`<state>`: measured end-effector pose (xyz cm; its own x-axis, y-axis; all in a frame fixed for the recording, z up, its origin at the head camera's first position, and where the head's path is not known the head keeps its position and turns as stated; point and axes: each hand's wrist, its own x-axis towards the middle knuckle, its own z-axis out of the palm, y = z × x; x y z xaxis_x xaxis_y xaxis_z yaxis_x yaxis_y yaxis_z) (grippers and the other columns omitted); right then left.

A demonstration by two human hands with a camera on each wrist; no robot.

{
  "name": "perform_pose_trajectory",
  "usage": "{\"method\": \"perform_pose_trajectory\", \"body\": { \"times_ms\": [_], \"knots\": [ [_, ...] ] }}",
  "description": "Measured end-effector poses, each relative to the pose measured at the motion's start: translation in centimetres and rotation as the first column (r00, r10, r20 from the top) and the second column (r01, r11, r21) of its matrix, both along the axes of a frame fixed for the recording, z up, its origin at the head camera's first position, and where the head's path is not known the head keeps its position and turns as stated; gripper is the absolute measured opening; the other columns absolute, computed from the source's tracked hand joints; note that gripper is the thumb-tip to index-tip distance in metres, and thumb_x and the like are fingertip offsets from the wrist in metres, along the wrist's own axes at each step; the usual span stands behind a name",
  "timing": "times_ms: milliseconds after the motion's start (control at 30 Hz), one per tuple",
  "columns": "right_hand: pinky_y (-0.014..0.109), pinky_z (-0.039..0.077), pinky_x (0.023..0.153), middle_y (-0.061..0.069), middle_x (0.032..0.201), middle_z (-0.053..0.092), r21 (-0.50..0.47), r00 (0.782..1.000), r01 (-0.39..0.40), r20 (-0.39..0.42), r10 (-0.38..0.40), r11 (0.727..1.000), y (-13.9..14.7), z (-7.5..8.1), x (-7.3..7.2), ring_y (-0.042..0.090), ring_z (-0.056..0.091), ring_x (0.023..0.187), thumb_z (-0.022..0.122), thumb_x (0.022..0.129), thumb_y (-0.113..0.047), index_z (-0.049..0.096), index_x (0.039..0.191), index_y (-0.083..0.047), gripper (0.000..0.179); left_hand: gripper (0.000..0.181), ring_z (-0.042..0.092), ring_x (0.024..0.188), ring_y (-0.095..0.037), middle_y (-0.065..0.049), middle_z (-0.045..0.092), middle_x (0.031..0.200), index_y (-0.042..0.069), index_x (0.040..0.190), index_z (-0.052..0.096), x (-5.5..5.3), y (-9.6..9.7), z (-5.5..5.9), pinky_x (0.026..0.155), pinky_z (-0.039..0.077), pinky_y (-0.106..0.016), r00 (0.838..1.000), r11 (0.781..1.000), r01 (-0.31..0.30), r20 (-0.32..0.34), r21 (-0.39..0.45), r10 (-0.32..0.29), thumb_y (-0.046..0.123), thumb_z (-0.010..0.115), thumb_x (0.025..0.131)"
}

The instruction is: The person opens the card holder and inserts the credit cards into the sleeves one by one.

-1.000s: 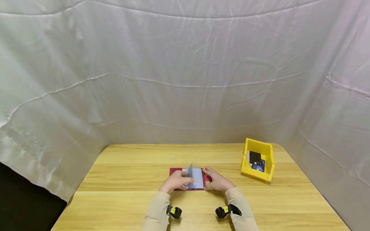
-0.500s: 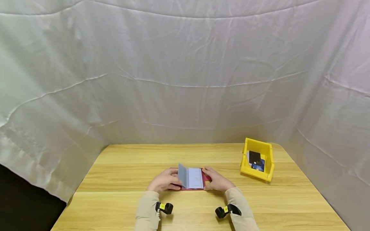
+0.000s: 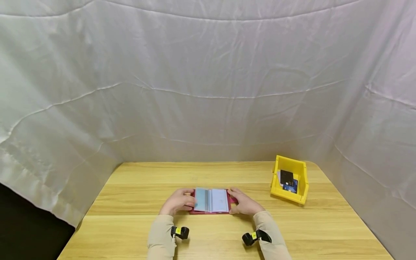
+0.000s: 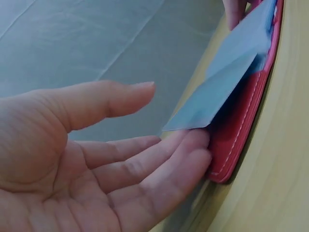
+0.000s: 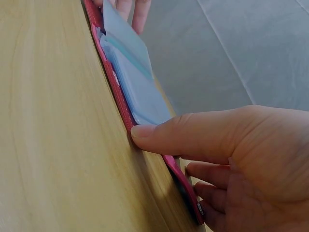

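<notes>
A red card holder (image 4: pixel 234 137) lies spread on the table, its clear bluish card sleeves (image 3: pixel 219 200) facing up. One sleeve page (image 3: pixel 201 200) is turned over to the left; in the left wrist view it tilts up from the red cover. My left hand (image 3: pixel 177 202) is at the left end, thumb raised and apart, fingertips right at the cover's edge under the page. At the right end my right hand (image 3: pixel 246 205) grips the holder, thumb (image 5: pixel 149 135) on the near edge and a finger at the far edge. A strap with a snap reaches under that hand's fingers.
To the right at the back stands a yellow bin (image 3: pixel 292 163) with a black card (image 3: pixel 286 178), a blue card (image 3: pixel 290 188) and a whitish one inside. The wooden table (image 3: pixel 136 195) is bounded by grey curtains (image 3: pixel 208 122) at the back and sides.
The upright sleeve page has swung over to the left and now lies nearly flat. My left hand has moved left with it and let it go. The right hand has stayed put.
</notes>
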<state>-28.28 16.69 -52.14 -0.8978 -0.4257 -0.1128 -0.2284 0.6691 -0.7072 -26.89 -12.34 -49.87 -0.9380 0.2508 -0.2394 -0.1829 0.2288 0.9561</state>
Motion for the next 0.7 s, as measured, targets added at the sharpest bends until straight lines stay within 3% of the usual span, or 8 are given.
{"method": "perform_pose_trajectory", "body": {
  "times_ms": [100,167,333,433,533,700],
  "knots": [
    [0.061,0.022,0.118,0.023,0.159,0.024,-0.004,1.0,0.0,0.003,0.0,1.0,0.0,0.0,0.0,0.044,0.022,0.146,0.079,0.073,-0.007,0.037,0.147,0.002,0.087,0.059,0.069,0.09,-0.026,-0.026,0.066,0.111,-0.013,0.138,0.043,-0.1,-0.1,0.0,0.079,0.061,-0.039,0.997,0.995,-0.045,-0.066,-0.087,0.039,0.004,0.067,0.087],
    [0.061,0.021,0.118,0.023,0.159,0.024,-0.007,1.0,0.0,0.006,0.0,1.0,-0.1,-0.1,0.0,0.044,0.022,0.146,0.079,0.072,-0.007,0.036,0.147,0.003,0.087,0.058,0.068,0.095,-0.027,-0.024,0.066,0.114,-0.011,0.137,0.046,-0.2,-0.2,-0.1,0.081,0.06,-0.04,0.989,0.984,-0.058,-0.146,-0.167,0.034,0.006,0.069,0.086],
    [0.061,0.021,0.118,0.023,0.159,0.024,-0.015,1.0,0.001,0.013,-0.001,1.0,-0.1,-0.1,0.0,0.045,0.021,0.146,0.079,0.072,-0.006,0.036,0.147,0.003,0.087,0.068,0.054,0.125,-0.04,-0.023,0.056,0.137,-0.005,0.141,0.046,-0.5,-0.7,-0.6,0.105,0.045,-0.054,0.949,0.943,-0.016,-0.301,-0.333,-0.091,0.015,0.075,0.082],
    [0.061,0.021,0.119,0.023,0.159,0.023,-0.018,1.0,0.003,0.015,-0.003,1.0,-0.1,-0.1,0.0,0.045,0.021,0.146,0.079,0.073,-0.006,0.036,0.148,0.003,0.087,0.082,0.038,0.14,-0.042,-0.021,0.042,0.151,-0.001,0.146,0.039,-0.6,-0.8,-0.9,0.115,0.032,-0.058,0.929,0.915,0.05,-0.319,-0.401,-0.19,0.022,0.079,0.079],
    [0.061,0.021,0.118,0.023,0.159,0.023,-0.021,1.0,0.005,0.016,-0.005,1.0,-0.1,-0.1,0.0,0.044,0.021,0.147,0.079,0.072,-0.006,0.036,0.148,0.003,0.087,0.094,0.03,0.144,-0.043,-0.023,0.032,0.156,-0.002,0.149,0.033,-0.5,-0.8,-1.1,0.118,0.027,-0.058,0.91,0.881,0.097,-0.316,-0.462,-0.266,0.025,0.084,0.074],
    [0.062,0.022,0.118,0.023,0.159,0.024,-0.016,1.0,0.003,0.013,-0.002,1.0,-0.1,-0.1,-0.1,0.044,0.021,0.147,0.08,0.072,-0.007,0.036,0.147,0.003,0.087,0.102,0.026,0.145,-0.045,-0.027,0.026,0.157,-0.005,0.15,0.029,-0.2,-0.6,-1.1,0.119,0.025,-0.057,0.91,0.854,0.143,-0.273,-0.5,-0.312,0.019,0.087,0.069]
  ]
}}
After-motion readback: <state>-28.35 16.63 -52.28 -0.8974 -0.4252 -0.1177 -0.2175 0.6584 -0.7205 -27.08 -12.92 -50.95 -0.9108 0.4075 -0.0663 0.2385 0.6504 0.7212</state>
